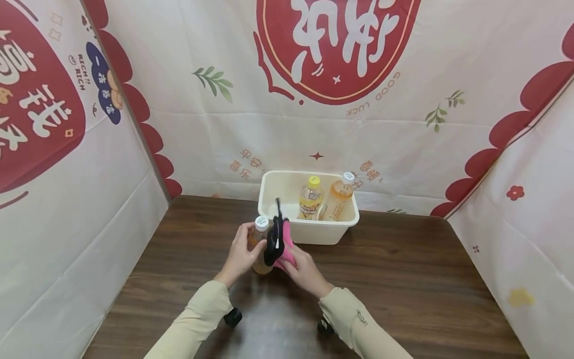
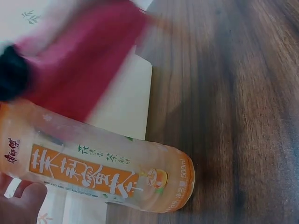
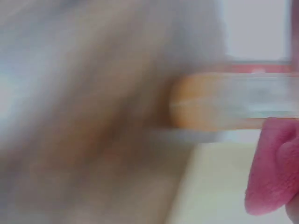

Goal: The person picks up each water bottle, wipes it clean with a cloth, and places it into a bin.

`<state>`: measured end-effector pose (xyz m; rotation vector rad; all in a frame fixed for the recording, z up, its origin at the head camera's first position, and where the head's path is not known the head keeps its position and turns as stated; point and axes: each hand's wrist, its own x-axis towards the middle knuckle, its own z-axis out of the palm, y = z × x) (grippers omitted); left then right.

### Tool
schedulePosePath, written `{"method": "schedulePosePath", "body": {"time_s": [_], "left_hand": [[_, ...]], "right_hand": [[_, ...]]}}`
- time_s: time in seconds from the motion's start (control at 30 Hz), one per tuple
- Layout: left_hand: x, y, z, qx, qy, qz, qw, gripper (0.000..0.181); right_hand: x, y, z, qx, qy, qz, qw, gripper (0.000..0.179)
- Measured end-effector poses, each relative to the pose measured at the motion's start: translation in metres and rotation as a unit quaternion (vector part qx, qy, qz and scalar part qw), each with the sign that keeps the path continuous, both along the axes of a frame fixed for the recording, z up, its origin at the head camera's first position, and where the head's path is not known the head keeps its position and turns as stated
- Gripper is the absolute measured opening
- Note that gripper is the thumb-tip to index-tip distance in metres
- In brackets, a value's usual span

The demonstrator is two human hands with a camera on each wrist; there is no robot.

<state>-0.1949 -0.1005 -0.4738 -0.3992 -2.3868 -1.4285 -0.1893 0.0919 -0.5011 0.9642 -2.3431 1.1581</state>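
My left hand (image 1: 242, 255) grips a bottle of tea (image 1: 262, 268) with a white cap and an orange label, near the middle of the table. The label shows large in the left wrist view, where the tea bottle (image 2: 93, 170) has a thumb at its side. Right beside it, my right hand (image 1: 306, 273) holds a pink cloth (image 1: 287, 257) close against the bottle. A black object (image 1: 274, 245) with a thin tip is between cloth and bottle; its kind is unclear. The pink cloth (image 3: 275, 170) also shows in the right wrist view, which is blurred.
Behind the hands stands a cream plastic bin (image 1: 314, 234). Inside it are a yellow-capped bottle (image 1: 310, 202) and a white-capped orange bottle (image 1: 337, 202). The dark wooden table (image 1: 403, 279) is bounded by printed cloth walls (image 1: 287, 129) at the back and sides.
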Motion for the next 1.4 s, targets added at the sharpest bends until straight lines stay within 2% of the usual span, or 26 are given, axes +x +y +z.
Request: {"method": "schedulePosePath", "body": {"time_s": [0.13,0.23,0.33,0.47,0.6,0.7,0.8,0.9,1.0,1.1,1.23,1.33,1.4], "left_hand": [[0.000,-0.001,-0.003,0.007,0.025,0.003,0.9997,0.043],[0.001,-0.001,-0.004,0.013,0.029,0.003,0.9995,0.043],[0.002,-0.001,-0.005,0.012,0.024,0.001,0.9996,0.043],[0.006,0.000,-0.002,0.009,-0.001,-0.005,0.9999,0.045],[0.009,-0.001,0.003,0.009,-0.035,-0.010,0.9993,0.047],[0.008,0.000,0.007,0.020,-0.047,-0.012,0.9986,0.047],[0.005,0.002,0.012,0.036,-0.062,0.002,0.9974,0.049],[0.003,0.006,0.013,0.030,-0.085,0.026,0.9956,0.054],[0.000,0.005,0.013,0.011,-0.083,0.022,0.9962,0.055],[-0.001,-0.005,0.015,0.016,-0.068,-0.032,0.9970,0.053],[0.002,-0.020,0.021,0.000,-0.084,-0.110,0.9904,0.049],[0.009,-0.023,0.033,-0.023,-0.083,-0.133,0.9874,0.043],[0.014,-0.022,0.043,-0.034,-0.061,-0.137,0.9881,0.042]], "right_hand": [[-0.003,-0.006,0.035,-0.007,0.025,0.018,0.9995,0.037],[-0.005,-0.012,0.042,-0.002,0.017,0.013,0.9998,0.038],[-0.003,-0.015,0.029,-0.018,0.011,-0.008,0.9998,0.036],[0.003,-0.014,-0.006,-0.044,-0.009,-0.033,0.9985,0.027],[0.007,-0.012,-0.038,-0.004,-0.062,-0.033,0.9976,0.013],[0.006,-0.011,-0.050,0.029,-0.098,-0.029,0.9944,0.009],[0.005,-0.008,-0.051,0.042,-0.125,-0.030,0.9908,0.011],[0.006,-0.003,-0.048,0.047,-0.140,-0.032,0.9886,0.016],[0.010,0.005,-0.042,0.038,-0.147,-0.034,0.9878,0.016],[0.013,0.013,-0.029,0.011,-0.141,-0.036,0.9894,0.013],[0.010,0.020,-0.004,-0.022,-0.090,-0.022,0.9955,0.015],[0.005,0.018,0.016,-0.031,-0.059,0.007,0.9978,0.021],[0.003,0.013,0.025,-0.026,-0.048,0.023,0.9982,0.024]]}}
